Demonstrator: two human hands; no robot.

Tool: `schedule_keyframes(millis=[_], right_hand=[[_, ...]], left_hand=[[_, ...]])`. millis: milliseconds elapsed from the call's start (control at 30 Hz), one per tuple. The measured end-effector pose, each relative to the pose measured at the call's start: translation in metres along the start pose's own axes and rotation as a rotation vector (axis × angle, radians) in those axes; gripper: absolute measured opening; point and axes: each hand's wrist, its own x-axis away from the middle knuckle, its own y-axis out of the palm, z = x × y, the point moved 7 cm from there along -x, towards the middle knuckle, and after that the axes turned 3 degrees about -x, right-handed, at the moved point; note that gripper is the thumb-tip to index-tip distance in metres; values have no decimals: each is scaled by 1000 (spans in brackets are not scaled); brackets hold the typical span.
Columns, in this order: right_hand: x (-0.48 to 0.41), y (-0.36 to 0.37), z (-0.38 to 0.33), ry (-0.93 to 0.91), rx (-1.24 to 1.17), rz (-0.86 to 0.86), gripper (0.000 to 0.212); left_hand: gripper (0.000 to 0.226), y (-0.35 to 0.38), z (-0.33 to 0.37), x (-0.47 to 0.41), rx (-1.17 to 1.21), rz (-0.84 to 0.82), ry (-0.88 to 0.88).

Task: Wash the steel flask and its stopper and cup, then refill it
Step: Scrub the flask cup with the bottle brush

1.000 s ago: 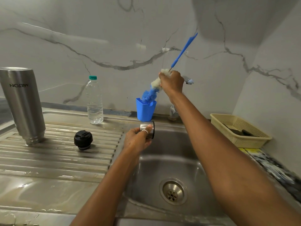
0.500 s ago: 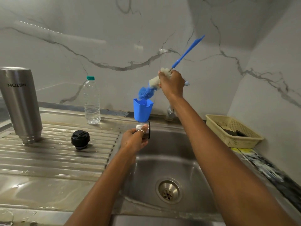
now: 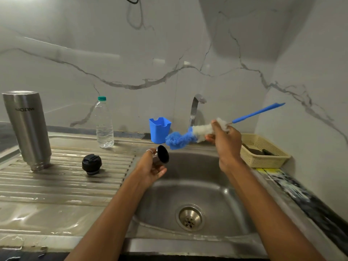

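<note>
Your left hand (image 3: 150, 167) is gripping the steel cup (image 3: 161, 157) over the sink's (image 3: 207, 185) far left edge; your right hand (image 3: 227, 141) is clutching the bottle brush (image 3: 199, 130) just right of it; the flask (image 3: 28, 129) and stopper (image 3: 91, 164) are sitting on the left drainboard (image 3: 56, 185)

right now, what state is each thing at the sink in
tall steel flask: upside down, open
black round stopper: loose on the drainboard
small steel cup: on its side, held by left hand
blue-and-white bottle brush: gripped by right hand, outside the cup
clear plastic bottle: upright, capped
</note>
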Motion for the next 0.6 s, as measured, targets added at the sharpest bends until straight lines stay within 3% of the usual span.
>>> schedule_keyframes(millis=[267,433,600], right_hand=[[16,18,30,57,-44,-123,13],[31,34,42,74,19,-339,26],[44,38,55,138,132,-474,21]], left_hand=[[32,6,-5,-20,-78,-61,-11],[27,9,-1,-23,-66,-70,23],[31,7,5,-24,45,-105,42]])
